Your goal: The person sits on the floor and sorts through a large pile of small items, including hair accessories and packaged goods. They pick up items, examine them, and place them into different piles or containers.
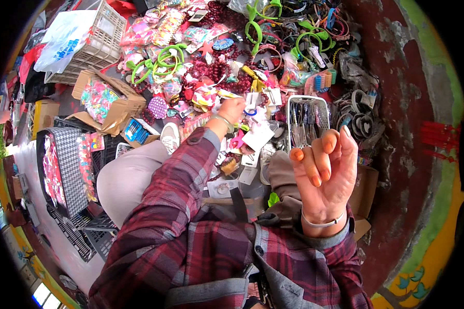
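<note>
My left hand point(232, 110) reaches into a heap of hair accessories in front of me, its fingers bent closed. A small white card point(253, 99) and a blue ring point(250, 113) lie right at its fingertips; whatever the fingers grip is hidden. Raised to the right is my right hand point(329, 172), palm up, with loosely curled, parted fingers and nothing visible in it. Orange stains mark its fingertips. Below the left hand are white cards point(259, 136) and a pink bow point(236, 139). A white basket point(308, 99) of packaged items stands beyond the right hand.
Green headbands point(167, 61) and dark red beads point(201, 69) spread across the far heap. At left are a cardboard box point(108, 110) of colourful packets, a plastic crate point(105, 31) and a houndstooth-patterned bin point(67, 170). A red-brown edge point(402, 154) curves along the right.
</note>
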Available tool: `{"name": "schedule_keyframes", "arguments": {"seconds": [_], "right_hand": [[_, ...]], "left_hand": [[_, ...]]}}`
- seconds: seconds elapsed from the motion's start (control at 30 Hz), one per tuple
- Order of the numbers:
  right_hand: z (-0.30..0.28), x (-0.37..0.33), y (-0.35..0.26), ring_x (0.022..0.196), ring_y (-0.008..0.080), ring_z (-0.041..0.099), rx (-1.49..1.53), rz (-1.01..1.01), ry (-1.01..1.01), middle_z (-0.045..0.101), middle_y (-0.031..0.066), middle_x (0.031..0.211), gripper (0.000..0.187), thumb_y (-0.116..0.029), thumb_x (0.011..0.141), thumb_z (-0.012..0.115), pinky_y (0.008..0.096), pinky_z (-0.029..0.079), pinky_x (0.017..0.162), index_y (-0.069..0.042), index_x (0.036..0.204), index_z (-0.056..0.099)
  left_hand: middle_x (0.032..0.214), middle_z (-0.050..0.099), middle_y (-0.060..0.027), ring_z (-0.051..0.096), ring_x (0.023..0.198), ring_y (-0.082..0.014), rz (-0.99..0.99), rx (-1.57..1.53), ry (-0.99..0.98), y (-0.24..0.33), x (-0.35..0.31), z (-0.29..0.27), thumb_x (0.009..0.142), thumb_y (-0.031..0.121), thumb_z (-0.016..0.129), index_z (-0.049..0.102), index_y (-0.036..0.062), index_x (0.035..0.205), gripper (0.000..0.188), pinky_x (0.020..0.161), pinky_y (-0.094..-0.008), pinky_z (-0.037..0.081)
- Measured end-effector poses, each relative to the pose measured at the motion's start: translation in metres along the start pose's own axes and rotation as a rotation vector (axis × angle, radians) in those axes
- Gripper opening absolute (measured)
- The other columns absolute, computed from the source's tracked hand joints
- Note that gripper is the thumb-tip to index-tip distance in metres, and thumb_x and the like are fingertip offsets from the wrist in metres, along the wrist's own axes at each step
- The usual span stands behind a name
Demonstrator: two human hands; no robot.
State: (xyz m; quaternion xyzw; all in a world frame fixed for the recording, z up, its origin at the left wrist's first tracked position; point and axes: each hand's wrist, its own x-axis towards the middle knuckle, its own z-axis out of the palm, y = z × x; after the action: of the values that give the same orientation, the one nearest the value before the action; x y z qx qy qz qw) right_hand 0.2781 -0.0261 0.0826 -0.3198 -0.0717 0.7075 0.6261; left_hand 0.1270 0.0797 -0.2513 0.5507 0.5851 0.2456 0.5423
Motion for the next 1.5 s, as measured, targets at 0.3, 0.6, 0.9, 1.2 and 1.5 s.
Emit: {"name": "schedule_keyframes", "arguments": {"seconds": [0.3, 0.6, 0.9, 1.2, 1.5], "right_hand": [[0.004, 0.000, 0.007, 0.035, 0.0108, 0.029, -0.018, -0.028, -0.038, 0.030, -0.0018, 0.041, 0.037, -0.029, 0.093, 0.035, 0.0310, 0.041, 0.069, -0.008, 0.068, 0.052], [0.002, 0.005, 0.001, 0.037, 0.0080, 0.027, -0.003, -0.073, -0.086, 0.029, -0.0023, 0.042, 0.035, -0.026, 0.093, 0.038, 0.0286, 0.040, 0.071, -0.006, 0.069, 0.052], [0.001, 0.003, -0.001, 0.035, 0.0079, 0.026, -0.012, -0.063, -0.068, 0.030, -0.0028, 0.042, 0.032, -0.024, 0.093, 0.037, 0.0285, 0.040, 0.071, -0.007, 0.069, 0.050], [0.006, 0.002, -0.002, 0.034, 0.0088, 0.026, -0.004, -0.052, -0.057, 0.030, -0.0024, 0.041, 0.032, -0.022, 0.093, 0.035, 0.0286, 0.039, 0.070, -0.007, 0.069, 0.049], [0.000, 0.002, -0.005, 0.034, 0.0090, 0.027, -0.009, -0.047, -0.035, 0.030, -0.0024, 0.040, 0.032, -0.023, 0.093, 0.035, 0.0286, 0.040, 0.070, -0.007, 0.069, 0.049]], "left_hand": [[0.090, 0.060, -0.0053, 0.063, 0.081, -0.0202, -0.186, -0.848, -0.122, 0.011, -0.026, -0.047, 0.084, 0.012, 0.055, 0.055, 0.0039, 0.100, 0.018, 0.065, -0.0262, 0.048], [0.094, 0.063, -0.0085, 0.060, 0.079, -0.0139, -0.134, -0.803, -0.027, -0.003, -0.022, -0.052, 0.080, -0.004, 0.051, 0.061, -0.0003, 0.101, 0.024, 0.068, -0.0230, 0.048], [0.109, 0.057, -0.0094, 0.053, 0.101, -0.0188, 0.190, -0.353, 0.288, -0.021, -0.007, -0.035, 0.070, -0.010, 0.051, 0.064, 0.0053, 0.100, 0.036, 0.085, -0.0261, 0.042], [0.106, 0.056, -0.0132, 0.050, 0.102, -0.0324, 0.425, 0.343, 0.077, 0.013, -0.034, 0.019, 0.072, 0.016, 0.059, 0.058, 0.0065, 0.100, 0.029, 0.086, -0.0390, 0.042], [0.127, 0.039, -0.0213, 0.040, 0.115, -0.0357, 0.104, 0.559, -0.005, -0.010, -0.029, 0.065, 0.073, 0.017, 0.059, 0.047, 0.0094, 0.119, 0.048, 0.096, -0.0407, 0.035]]}}
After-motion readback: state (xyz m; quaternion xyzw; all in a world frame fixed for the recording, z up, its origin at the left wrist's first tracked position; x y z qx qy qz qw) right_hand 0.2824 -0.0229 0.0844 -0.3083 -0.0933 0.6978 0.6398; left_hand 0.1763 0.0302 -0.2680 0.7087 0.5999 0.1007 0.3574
